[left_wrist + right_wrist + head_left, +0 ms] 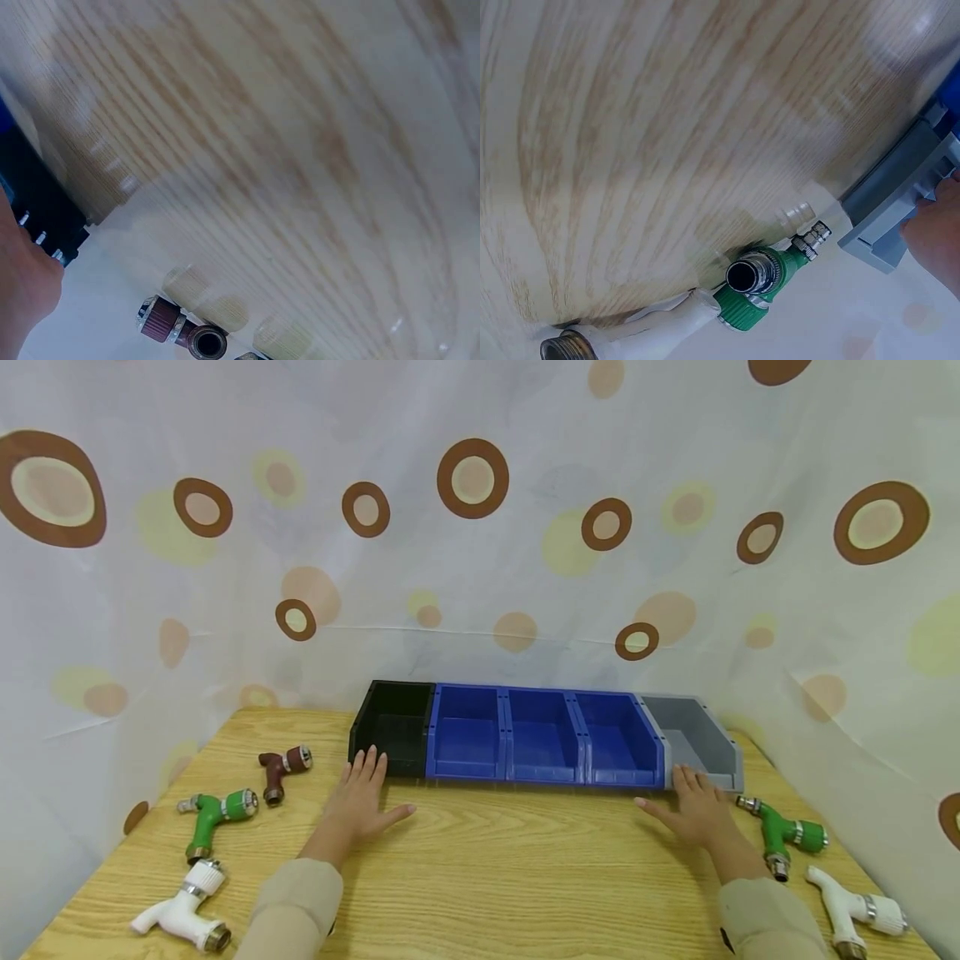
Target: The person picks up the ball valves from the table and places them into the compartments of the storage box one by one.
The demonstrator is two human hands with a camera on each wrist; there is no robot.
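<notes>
My left hand (360, 802) lies with fingers extended and thumb spread, its fingertips at the front of the black bin (405, 769). At the other end of the row, my right hand (696, 814) has its straight fingers against the front of the grey bin (726, 782); its thumb points inward. Three blue bins (468, 770) stand between, side by side with the end ones. No contents show in any bin. The left wrist view catches part of the left hand (26, 281) by the black bin. In the right wrist view, the right hand (937, 232) touches the grey bin (900, 202).
Left on the wooden table (525, 877) lie a dark red tap (275, 768), a green tap (206, 822) and a white tap (180, 917). Another green tap (776, 831) and white tap (842, 906) lie right. A patterned cloth (480, 568) hangs behind the bins.
</notes>
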